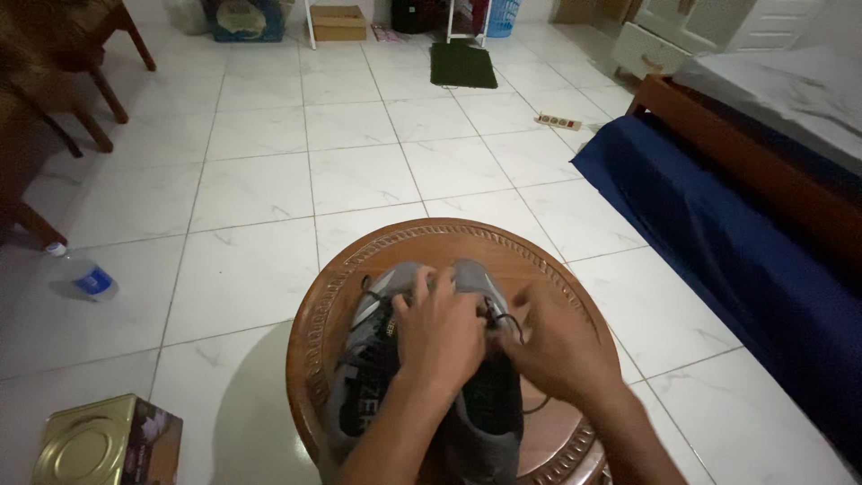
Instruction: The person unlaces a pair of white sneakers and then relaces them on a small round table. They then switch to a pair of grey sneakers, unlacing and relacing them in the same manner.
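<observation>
Grey shoes near table's rim.

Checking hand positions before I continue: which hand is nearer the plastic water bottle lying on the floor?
Left. The left hand rests on the grey shoes, on the side toward the bottle; the right hand is on their far side.

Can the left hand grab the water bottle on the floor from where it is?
Probably not. The left hand rests on the grey shoes on the round wooden table, while the bottle lies far off to the left on the tiled floor. Nothing blocks the way; it looks too far.
</observation>
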